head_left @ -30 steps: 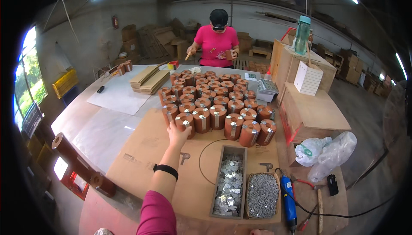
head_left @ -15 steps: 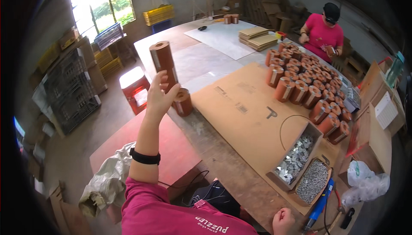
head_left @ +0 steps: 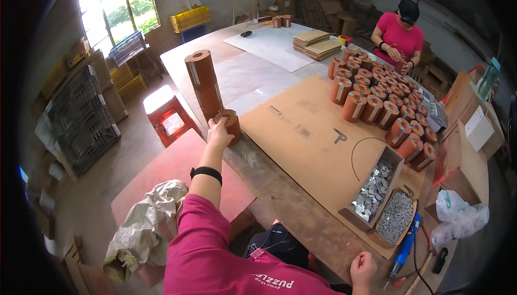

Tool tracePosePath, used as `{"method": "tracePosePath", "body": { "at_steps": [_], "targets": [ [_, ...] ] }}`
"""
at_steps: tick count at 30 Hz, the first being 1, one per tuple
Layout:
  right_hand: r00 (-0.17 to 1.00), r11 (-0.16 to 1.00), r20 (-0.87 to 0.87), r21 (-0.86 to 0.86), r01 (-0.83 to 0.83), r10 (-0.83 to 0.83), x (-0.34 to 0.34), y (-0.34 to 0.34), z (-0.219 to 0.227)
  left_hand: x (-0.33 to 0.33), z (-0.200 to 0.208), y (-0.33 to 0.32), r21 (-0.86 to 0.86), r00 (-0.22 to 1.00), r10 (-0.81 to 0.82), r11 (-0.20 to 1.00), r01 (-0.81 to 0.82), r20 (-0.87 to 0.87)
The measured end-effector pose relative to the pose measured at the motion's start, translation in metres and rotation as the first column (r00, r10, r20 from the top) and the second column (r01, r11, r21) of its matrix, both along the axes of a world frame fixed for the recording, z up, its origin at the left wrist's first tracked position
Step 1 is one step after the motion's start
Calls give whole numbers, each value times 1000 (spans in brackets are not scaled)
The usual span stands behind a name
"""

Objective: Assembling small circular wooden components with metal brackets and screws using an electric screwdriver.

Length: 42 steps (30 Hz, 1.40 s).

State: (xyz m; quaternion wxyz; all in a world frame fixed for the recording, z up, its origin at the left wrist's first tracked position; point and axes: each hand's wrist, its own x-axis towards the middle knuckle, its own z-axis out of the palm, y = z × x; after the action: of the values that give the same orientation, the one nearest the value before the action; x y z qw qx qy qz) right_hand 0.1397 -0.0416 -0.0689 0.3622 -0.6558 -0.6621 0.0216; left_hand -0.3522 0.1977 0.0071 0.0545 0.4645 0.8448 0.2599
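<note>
Brown hollow cylinder (head_left: 233,130) stands at the table's (head_left: 269,179) edge, beside a taller cylinder stack (head_left: 207,88); left hand (head_left: 218,133) touches its rim — how firmly, one cannot tell — while right hand (head_left: 363,269) curls loosely.

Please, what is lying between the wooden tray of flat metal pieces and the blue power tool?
In the head view, a box of small grey metal fasteners lies between the tray and the blue power tool.

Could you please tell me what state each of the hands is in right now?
Left hand: touching the short brown cylinder; whether it grips firmly cannot be told.
Right hand: closed, nothing visible in it.
</note>
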Motion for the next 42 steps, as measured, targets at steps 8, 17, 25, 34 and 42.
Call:
{"method": "tracePosePath", "body": {
  "at_steps": [8,17,25,34,42],
  "targets": [
    [996,998,74,30,57,-59,10,-2,-1,36,20,-9,343,840,-541,796,498,36],
    [975,979,-220,-191,-78,35,20,2,19,182,75,-134,325,450,-892,413,851,-45],
    [985,946,-117,-286,-152,123,56,-29,80,312,54,-172,276,-58,-996,-37,960,69],
    [930,675,215,-641,364,-298,101,-5,83,371,-2,-192,362,-50,-984,17,932,173],
    [846,656,170,-561,505,-505,129,46,30,368,-44,-207,483,-12,-951,146,864,309]
  ]
}}
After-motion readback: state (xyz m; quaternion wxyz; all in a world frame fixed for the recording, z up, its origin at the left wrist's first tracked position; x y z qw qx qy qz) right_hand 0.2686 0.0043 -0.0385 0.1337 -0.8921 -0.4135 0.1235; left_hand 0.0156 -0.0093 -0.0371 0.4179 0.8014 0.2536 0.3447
